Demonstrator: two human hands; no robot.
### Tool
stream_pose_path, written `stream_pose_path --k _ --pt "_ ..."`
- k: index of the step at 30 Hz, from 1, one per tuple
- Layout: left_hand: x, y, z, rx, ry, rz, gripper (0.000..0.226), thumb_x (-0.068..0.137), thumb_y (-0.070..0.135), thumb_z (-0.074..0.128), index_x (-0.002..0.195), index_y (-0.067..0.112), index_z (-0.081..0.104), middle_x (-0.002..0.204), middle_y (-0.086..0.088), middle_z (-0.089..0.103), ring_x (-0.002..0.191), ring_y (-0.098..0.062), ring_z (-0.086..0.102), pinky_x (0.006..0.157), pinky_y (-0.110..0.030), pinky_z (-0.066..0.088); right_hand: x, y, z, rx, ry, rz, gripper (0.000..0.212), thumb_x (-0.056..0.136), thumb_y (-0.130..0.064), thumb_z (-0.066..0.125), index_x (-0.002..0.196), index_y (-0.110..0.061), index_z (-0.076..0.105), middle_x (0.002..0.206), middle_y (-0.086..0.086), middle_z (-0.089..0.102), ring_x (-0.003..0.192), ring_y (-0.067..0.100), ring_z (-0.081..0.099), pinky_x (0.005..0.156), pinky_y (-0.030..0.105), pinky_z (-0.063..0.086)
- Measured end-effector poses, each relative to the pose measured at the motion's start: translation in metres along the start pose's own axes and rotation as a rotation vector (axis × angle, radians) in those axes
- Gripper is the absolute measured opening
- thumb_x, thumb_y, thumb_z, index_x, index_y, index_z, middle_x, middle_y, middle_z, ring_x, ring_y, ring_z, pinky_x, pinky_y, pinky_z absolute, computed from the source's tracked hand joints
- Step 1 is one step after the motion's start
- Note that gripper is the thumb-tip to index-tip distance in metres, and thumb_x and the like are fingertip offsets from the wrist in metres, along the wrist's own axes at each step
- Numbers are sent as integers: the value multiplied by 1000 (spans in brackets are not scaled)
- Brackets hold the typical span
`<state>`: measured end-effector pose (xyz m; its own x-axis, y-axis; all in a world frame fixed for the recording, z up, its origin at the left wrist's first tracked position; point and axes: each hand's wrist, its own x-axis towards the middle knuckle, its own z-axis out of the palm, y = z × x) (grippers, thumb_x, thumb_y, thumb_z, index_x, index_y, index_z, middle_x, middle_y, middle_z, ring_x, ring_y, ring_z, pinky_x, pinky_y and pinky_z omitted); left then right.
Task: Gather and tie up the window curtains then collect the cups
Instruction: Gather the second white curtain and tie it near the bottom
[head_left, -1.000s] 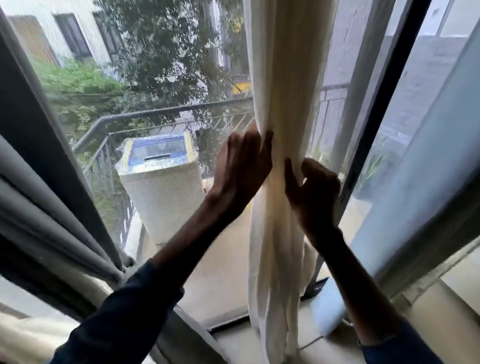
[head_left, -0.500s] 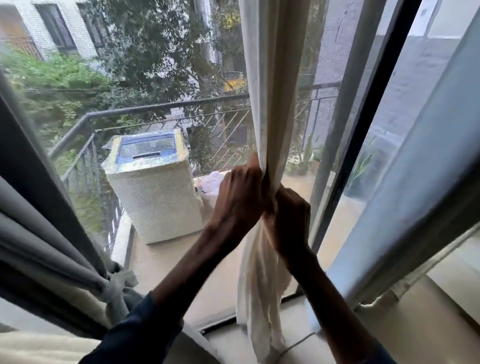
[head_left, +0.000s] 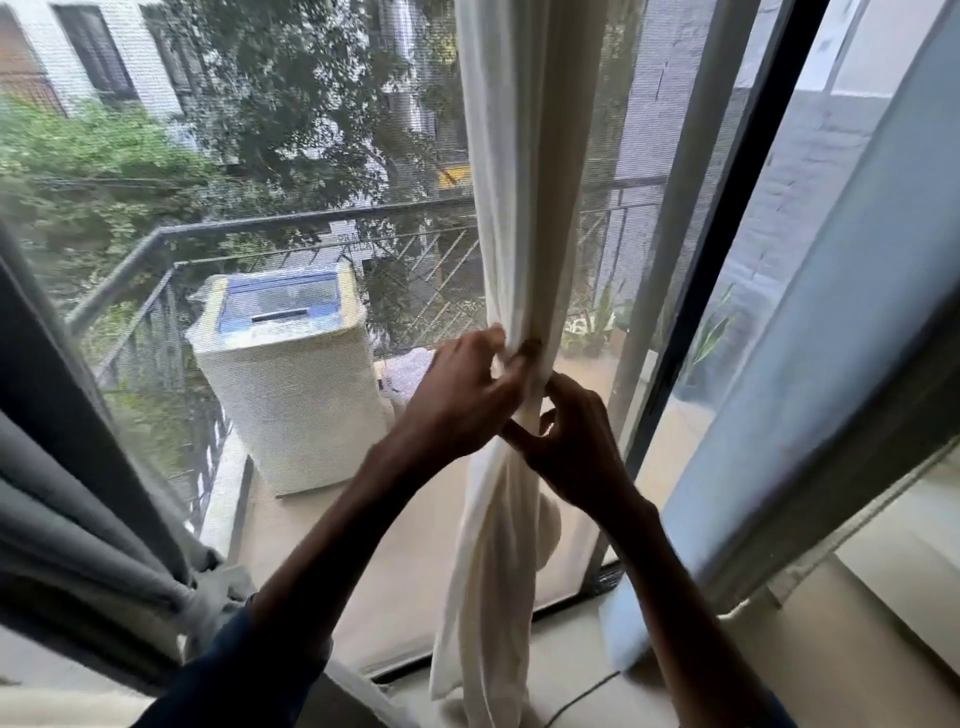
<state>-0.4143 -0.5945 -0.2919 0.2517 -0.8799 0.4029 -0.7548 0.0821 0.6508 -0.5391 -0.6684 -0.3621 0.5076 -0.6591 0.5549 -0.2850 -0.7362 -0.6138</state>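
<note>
A cream curtain (head_left: 519, 156) hangs bunched into a narrow column in front of the window. My left hand (head_left: 462, 395) wraps it from the left, with fingertips showing around its far side. My right hand (head_left: 571, 441) pinches the same bundle just below, thumb and fingers closed on the cloth. Beneath both hands the curtain falls loose to the sill. A grey curtain (head_left: 78, 519) at the lower left is gathered and tied with a knot (head_left: 208, 597). No cups are in view.
A dark window frame post (head_left: 727, 260) stands right of the cream curtain, with a pale blue curtain (head_left: 831, 364) beyond it. Outside, a covered washing machine (head_left: 291, 374) stands on the balcony behind a metal railing (head_left: 260, 228). A thin cable (head_left: 582, 696) lies on the sill.
Both hands have closed in from flat on the curtain to gripping it tightly, narrowing the bundle. My right hand has shifted below the left, and the view has tilted a little.
</note>
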Motion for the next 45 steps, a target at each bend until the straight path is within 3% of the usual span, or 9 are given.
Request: stream_pose_path --k 3,6,10,14,20,27,32,41,45 --pt "-1 4 -15 -53 -176 0 45 89 48 44 79 9 64 79 -12 66 80 -30 67 74 -49 56 4 4 -7 17 27 23 32 82 -48 77 97 -19 74 68 -9 66 61 5 60 60 22 41" --pt "0 -3 -28 -61 -274 17 25 80 32 49 83 14 66 84 -4 69 84 -22 67 77 -49 56 4 6 -13 82 -8 45 19 86 -35 76 101 -22 79 87 -6 78 75 -6 67 65 16 49" --pt "-7 -29 -22 214 25 -83 46 81 43 63 124 28 60 112 10 70 98 -14 68 89 -39 54 6 14 -14 186 -41 124 13 90 -29 74 98 -20 79 82 -15 76 74 4 72 63 25 54" --pt "-9 -43 -12 339 169 -140 51 79 76 57 103 31 65 101 15 69 82 -12 68 75 -34 53 6 23 -12 373 -104 136 9 92 -24 73 97 -20 79 90 -6 78 84 9 73 71 34 59" --pt "-19 -52 -26 263 299 -125 31 92 44 61 71 28 77 51 13 56 54 -5 55 56 -26 40 9 33 -11 288 -53 197 32 93 -40 69 91 -9 77 86 5 77 87 16 73 75 47 58" --pt "-62 -33 -6 222 335 1 35 96 35 61 67 19 73 61 7 71 57 -15 67 61 -37 53 -2 -3 11 -133 257 225 44 97 -37 62 61 -18 45 55 11 56 52 30 49 54 31 26" --pt "-79 -16 21 306 410 121 31 93 24 65 67 20 50 60 -2 56 62 -26 55 56 -36 35 -24 -20 39 -201 294 188 28 91 -31 69 73 -13 56 56 16 61 53 40 59 47 42 45" --pt "-88 -40 45 -198 359 -101 13 92 20 68 84 24 58 76 12 63 68 -9 67 54 -26 58 -57 -11 57 -161 257 149 18 94 -32 66 97 -14 68 67 13 70 64 38 68 50 36 48" --pt "-93 -42 50 -225 295 -75 16 93 17 66 80 18 57 74 6 62 71 -9 69 60 -24 59 -66 -8 56 -153 281 163 9 90 -19 72 89 -12 66 61 9 66 56 29 63 50 26 31"
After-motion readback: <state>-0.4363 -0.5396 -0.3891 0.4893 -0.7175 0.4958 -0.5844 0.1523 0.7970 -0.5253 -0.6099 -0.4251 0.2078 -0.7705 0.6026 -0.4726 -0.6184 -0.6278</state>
